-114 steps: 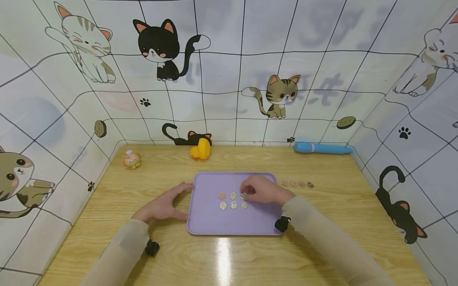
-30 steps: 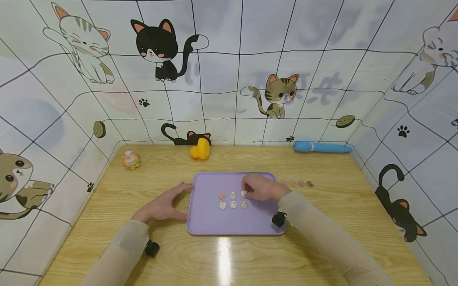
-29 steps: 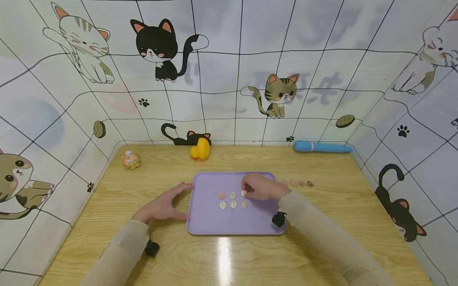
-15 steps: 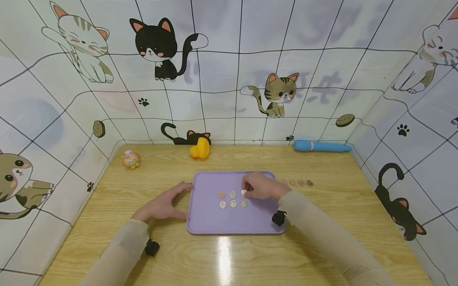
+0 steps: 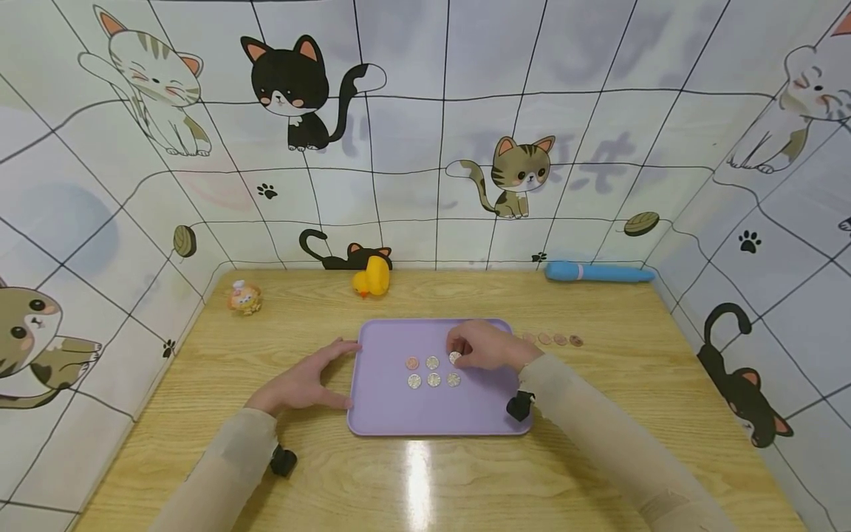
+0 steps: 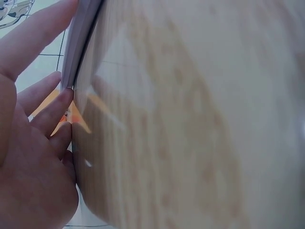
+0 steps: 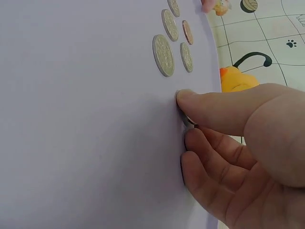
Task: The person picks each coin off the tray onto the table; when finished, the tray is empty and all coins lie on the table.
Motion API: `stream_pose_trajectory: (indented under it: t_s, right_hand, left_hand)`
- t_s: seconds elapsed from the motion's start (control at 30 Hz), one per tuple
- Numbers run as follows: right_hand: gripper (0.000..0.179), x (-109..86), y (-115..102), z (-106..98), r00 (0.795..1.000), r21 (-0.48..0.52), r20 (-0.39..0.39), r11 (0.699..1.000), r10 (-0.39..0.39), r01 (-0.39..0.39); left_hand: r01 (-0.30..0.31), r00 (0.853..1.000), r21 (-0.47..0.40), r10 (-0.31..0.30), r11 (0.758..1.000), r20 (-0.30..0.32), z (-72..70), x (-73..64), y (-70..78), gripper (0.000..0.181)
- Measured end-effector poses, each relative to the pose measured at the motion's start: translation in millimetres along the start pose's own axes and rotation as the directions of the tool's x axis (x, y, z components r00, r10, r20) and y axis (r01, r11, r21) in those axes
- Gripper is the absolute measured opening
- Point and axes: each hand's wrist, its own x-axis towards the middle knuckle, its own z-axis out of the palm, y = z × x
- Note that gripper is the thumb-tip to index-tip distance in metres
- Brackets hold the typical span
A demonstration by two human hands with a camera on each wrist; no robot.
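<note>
On the purple tray (image 5: pixel 399 417), several coins lie in two short rows. A copper-coloured coin (image 5: pixel 412 363) is at the far left; beside it lies a silver coin (image 5: pixel 433 363), with 3 silver ones in the nearer row. My right hand (image 5: pixel 488 347) pinches another silver coin (image 5: pixel 455 357) at the right end of the farther row; in the right wrist view the thumb and fingers cover most of this coin (image 7: pixel 187 119), close to the tray surface. My left hand (image 5: pixel 302 380), thumb and fingers spread, touches the tray's left rim.
Right of the tray, several copper coins (image 5: pixel 561 340) lie in a row on the wooden table (image 5: pixel 319 480). Along the back are a small figurine (image 5: pixel 245 297), a yellow rubber duck (image 5: pixel 372 278) lying tipped over, and a blue pen-shaped object (image 5: pixel 598 272). Cat-patterned walls (image 5: pixel 412 133) enclose the table.
My right hand has shifted only slightly around the coin, and more of the coin's face shows than in the oldest frame. The left hand, tray and other coins stay where they were.
</note>
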Motion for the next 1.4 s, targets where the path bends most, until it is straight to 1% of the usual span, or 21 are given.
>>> stream_pose_trajectory:
  t_s: [0.33, 0.53, 0.67, 0.77, 1.0, 1.23, 1.4]
  right_hand:
    - [0.007, -4.9, 1.9, 1.2, 0.999, 0.050, -0.049, 0.999, -0.016, 0.018]
    - [0.007, -5.5, 4.3, 2.2, 0.998, 0.066, -0.068, 0.998, -0.007, 0.012]
    - [0.007, -7.4, 5.4, 1.1, 0.996, 0.093, -0.082, 0.995, -0.023, 0.030]
    - [0.007, -9.2, 6.2, 0.0, 0.996, 0.125, -0.089, 0.992, -0.024, 0.035]
    - [0.009, -11.2, 9.0, -0.5, 0.995, 0.200, -0.091, 0.980, 0.029, -0.011]
    - [0.006, -17.2, 12.2, -1.5, 0.993, 0.267, -0.111, 0.964, 0.031, 0.000]
    - [0.004, -26.3, 15.8, -3.9, 0.992, 0.304, -0.120, 0.953, 0.030, 0.008]
  left_hand:
    - [0.002, 1.000, -0.004, -0.002, 1.000, 0.000, 0.1, 0.1, -0.9, 0.102]
    - [-0.001, 1.000, 0.005, 0.001, 1.000, 0.000, 1.1, -0.2, -1.0, 0.101]
    - [0.004, 1.000, -0.009, -0.004, 1.000, 0.001, 1.5, -0.4, -0.6, 0.102]
    - [0.010, 1.000, -0.022, -0.010, 1.000, 0.002, 1.3, -0.4, 0.5, 0.103]
    - [0.009, 1.000, -0.017, -0.009, 1.000, 0.000, 0.4, 0.5, 0.9, 0.103]
    - [0.011, 1.000, -0.007, -0.011, 1.000, 0.005, -0.7, -0.1, 1.0, 0.103]
    - [0.016, 1.000, -0.014, -0.016, 1.000, 0.006, 0.1, 0.0, 0.3, 0.103]
